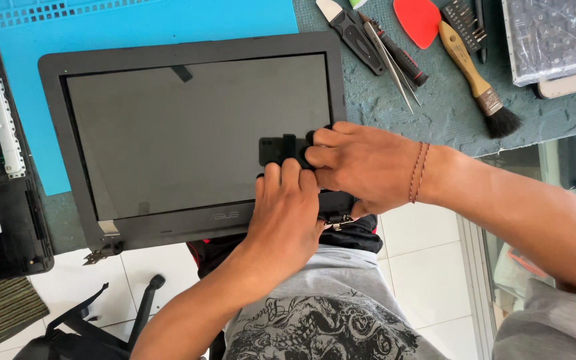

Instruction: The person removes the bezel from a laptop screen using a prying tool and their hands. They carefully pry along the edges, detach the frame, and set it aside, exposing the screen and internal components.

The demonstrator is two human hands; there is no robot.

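A small black suction tool [281, 150] sits on the lower right part of the laptop screen panel [195, 133], which lies flat at the near edge of the workbench [435, 113], partly over a blue mat [135, 20]. The left hand [285, 207] presses curled fingers on the tool's near side; the right hand [361, 167] closes around its right end. Pulling too hard or unevenly could crack the thin panel or pop the tool off. A brush [478, 83], tweezers [391, 63] and a red pick [418, 20] lie beyond.
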